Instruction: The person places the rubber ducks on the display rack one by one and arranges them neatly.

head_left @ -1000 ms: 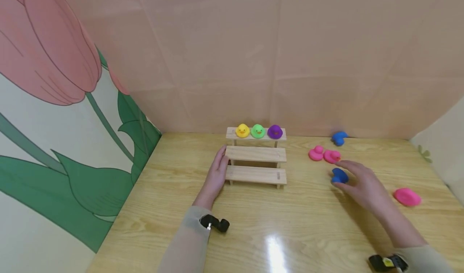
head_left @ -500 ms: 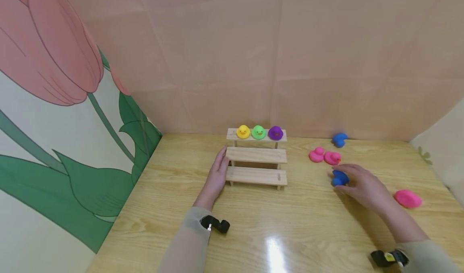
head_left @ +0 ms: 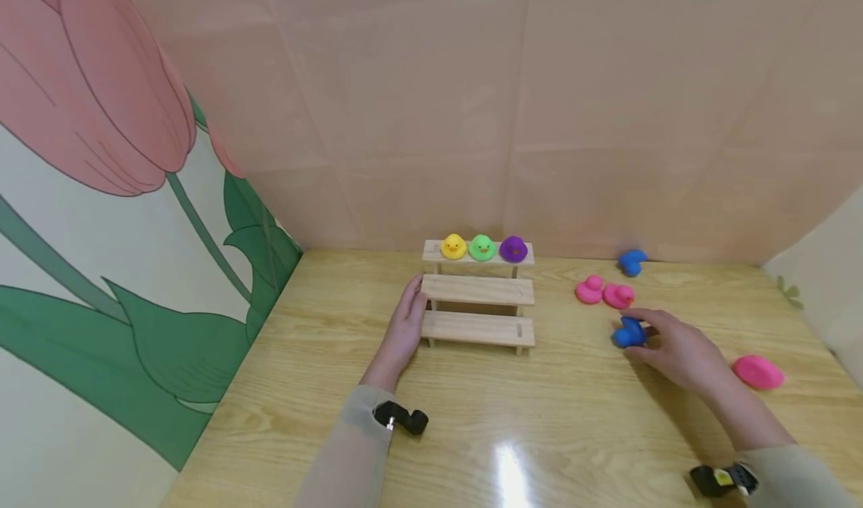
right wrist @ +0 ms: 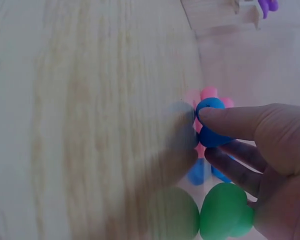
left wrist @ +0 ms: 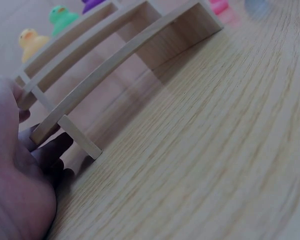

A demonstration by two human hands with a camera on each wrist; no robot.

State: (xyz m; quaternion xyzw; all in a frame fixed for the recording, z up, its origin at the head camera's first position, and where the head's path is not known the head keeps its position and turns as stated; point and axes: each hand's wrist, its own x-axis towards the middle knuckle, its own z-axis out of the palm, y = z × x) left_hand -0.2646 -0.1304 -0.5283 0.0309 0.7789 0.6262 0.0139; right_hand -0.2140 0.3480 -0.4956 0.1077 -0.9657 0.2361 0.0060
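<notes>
My left hand point(head_left: 404, 321) holds the left end of a three-tier wooden step stand point(head_left: 477, 289); in the left wrist view its fingers point(left wrist: 55, 150) reach under the lowest tread. A yellow duck point(head_left: 454, 246), a green duck point(head_left: 482, 248) and a purple duck point(head_left: 514, 249) sit in a row on the top tier. To the right, my right hand point(head_left: 681, 351) pinches a blue rubber duck point(right wrist: 212, 135) between thumb and fingers, close over the table. Below the palm in the right wrist view is another green duck point(right wrist: 225, 212), hidden by the hand in the head view.
Two pink ducks point(head_left: 589, 290) lie beyond my right hand, with another blue duck point(head_left: 631, 262) by the back wall. One more pink duck point(head_left: 758, 372) lies tipped over to the right of my wrist. A tulip mural point(head_left: 101, 103) covers the left wall.
My right fingers have closed in on the blue duck, which has turned and shifted slightly left. My left hand stays at the stand.
</notes>
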